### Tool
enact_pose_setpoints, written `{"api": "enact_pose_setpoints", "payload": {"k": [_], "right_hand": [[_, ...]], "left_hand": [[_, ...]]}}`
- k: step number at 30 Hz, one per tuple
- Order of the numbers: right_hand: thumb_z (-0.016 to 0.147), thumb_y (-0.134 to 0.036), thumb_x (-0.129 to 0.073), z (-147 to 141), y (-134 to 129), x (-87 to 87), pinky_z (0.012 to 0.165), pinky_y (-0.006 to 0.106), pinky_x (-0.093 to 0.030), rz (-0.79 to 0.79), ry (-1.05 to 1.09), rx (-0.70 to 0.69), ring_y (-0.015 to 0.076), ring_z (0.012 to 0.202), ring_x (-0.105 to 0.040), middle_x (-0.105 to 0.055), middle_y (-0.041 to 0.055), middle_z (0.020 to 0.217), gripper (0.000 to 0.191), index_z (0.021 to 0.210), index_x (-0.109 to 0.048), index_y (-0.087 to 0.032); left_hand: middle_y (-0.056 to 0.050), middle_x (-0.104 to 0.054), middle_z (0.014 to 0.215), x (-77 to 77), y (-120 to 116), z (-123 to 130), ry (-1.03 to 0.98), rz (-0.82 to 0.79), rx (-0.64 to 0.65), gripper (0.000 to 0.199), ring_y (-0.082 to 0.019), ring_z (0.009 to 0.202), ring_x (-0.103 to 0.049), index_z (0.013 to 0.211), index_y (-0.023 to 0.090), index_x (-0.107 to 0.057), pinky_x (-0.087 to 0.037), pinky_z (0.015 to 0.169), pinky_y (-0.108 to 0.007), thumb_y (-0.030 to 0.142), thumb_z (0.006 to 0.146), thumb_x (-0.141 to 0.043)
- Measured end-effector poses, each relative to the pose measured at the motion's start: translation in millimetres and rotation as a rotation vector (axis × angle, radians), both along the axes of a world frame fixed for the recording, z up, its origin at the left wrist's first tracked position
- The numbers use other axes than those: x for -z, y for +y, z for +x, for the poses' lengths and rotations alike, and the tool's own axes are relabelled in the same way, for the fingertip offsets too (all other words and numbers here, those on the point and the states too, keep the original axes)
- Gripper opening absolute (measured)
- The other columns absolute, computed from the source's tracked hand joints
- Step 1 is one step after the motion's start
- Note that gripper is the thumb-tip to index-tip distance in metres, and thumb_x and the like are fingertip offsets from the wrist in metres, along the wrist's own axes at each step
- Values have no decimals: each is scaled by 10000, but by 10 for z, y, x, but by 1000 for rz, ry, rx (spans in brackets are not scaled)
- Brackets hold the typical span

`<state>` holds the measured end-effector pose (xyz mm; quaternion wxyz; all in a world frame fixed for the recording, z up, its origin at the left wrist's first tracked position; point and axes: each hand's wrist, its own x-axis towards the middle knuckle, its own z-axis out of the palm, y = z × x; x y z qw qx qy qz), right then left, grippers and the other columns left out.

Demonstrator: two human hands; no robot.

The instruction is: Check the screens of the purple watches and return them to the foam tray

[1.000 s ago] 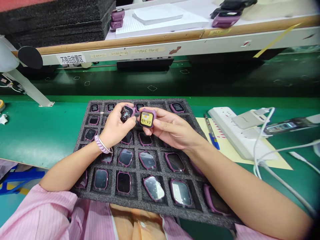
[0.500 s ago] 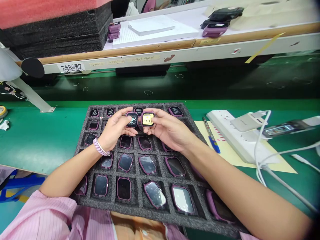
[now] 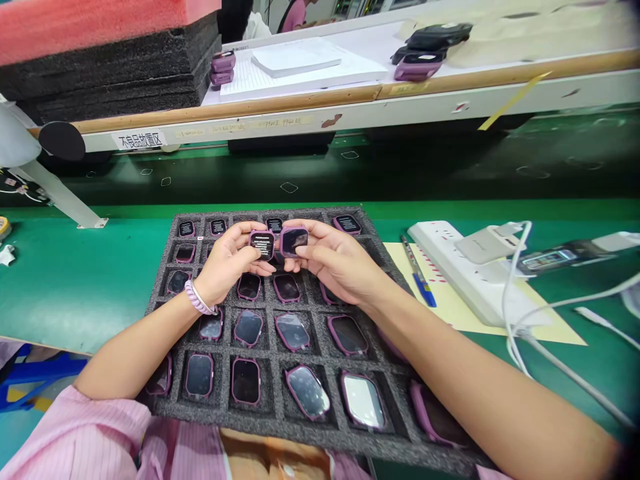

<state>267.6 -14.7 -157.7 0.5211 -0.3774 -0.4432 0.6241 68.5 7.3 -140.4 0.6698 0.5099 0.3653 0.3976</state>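
Observation:
Over the far part of a dark grey foam tray [image 3: 225, 417], my two hands hold a purple-cased smartwatch each, side by side. My left hand [image 3: 229, 257] is closed on the left smartwatch [image 3: 262, 245], whose black screen shows lines of white text; the thumb lies at its lower edge. My right hand [image 3: 333, 260] grips the right smartwatch [image 3: 293, 241], its screen dark and its thumb on the lower right of the glass. More purple watches, such as this dark-screened one [image 3: 246, 381], lie in the tray's square compartments. Several in the far row show white text.
A white power strip [image 3: 460, 273] with chargers and cables lies right of the tray, beside a blue pen [image 3: 423, 287] on yellow paper. Behind runs a shelf edge [image 3: 280, 107] bearing foam stacks [image 3: 115, 73], paper and more watches. A lamp post [image 3: 65, 193] stands at left.
The left watch's screen has gone from a dial face to white text. The right watch's screen has gone from a yellow clock face to dark. Both hands keep their grip.

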Motion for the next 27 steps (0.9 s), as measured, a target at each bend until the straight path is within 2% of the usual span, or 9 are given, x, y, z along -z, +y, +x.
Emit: {"api": "enact_pose_setpoints", "payload": {"k": [4, 9, 12, 15, 17, 23, 27], "right_hand": [[695, -226, -852, 7, 11, 11, 648, 275, -536, -8, 22, 8, 138, 631, -686, -723, -29, 830, 494, 1149, -659, -199], [717, -213, -888, 12, 15, 11, 657, 262, -569, -4, 53, -18, 134, 648, -705, -762, -7, 891, 475, 1149, -691, -206], [775, -275, -911, 15, 7, 5, 758, 301, -638, -20, 111, -58, 161, 738, -762, -778, 3, 955, 471, 1198, -711, -227], [814, -367, -940, 24, -4, 4, 902, 376, -676, -22, 136, -78, 191, 867, -803, -771, 7, 1165, 511, 1264, -714, -280], [816, -389, -960, 32, -8, 10, 935, 376, -683, -3, 123, -89, 189, 906, -809, -751, -7, 1227, 510, 1258, -719, -307], [848, -387, -951, 54, -9, 38, 901, 317, -691, 84, 108, -118, 161, 892, -810, -765, -35, 1077, 415, 1168, -698, -307], [843, -397, -952, 63, 1, 33, 905, 309, -688, 76, 122, -100, 154, 879, -810, -769, -48, 1059, 452, 1194, -678, -317]], "left_hand": [[1, -712, 976, 5, 3, -2, -14, 2, 1, 474, -137, 641, -758, 1148, 175, -559, -654, 647, -220, 235, 696, -688], [3, -709, 1011, 23, 16, -1, -6, 19, -10, 506, -129, 637, -757, 1158, 173, -568, -650, 641, -204, 213, 668, -691], [13, -695, 1025, 31, 35, -2, -12, 34, -48, 539, -112, 636, -750, 1184, 177, -575, -648, 645, -195, 195, 657, -690], [17, -693, 1006, 35, 53, -5, -24, 42, -78, 539, -102, 639, -742, 1192, 179, -578, -650, 662, -197, 178, 662, -676], [21, -697, 977, 35, 58, -6, -25, 43, -72, 528, -101, 636, -737, 1187, 179, -579, -651, 666, -201, 174, 667, -668], [25, -715, 946, 22, 35, 1, -38, 31, -40, 543, -111, 635, -745, 1185, 174, -580, -651, 659, -193, 193, 654, -690], [29, -714, 925, 7, 26, 3, -47, 37, -37, 552, -119, 641, -752, 1194, 171, -578, -650, 658, -191, 195, 655, -691]]}}
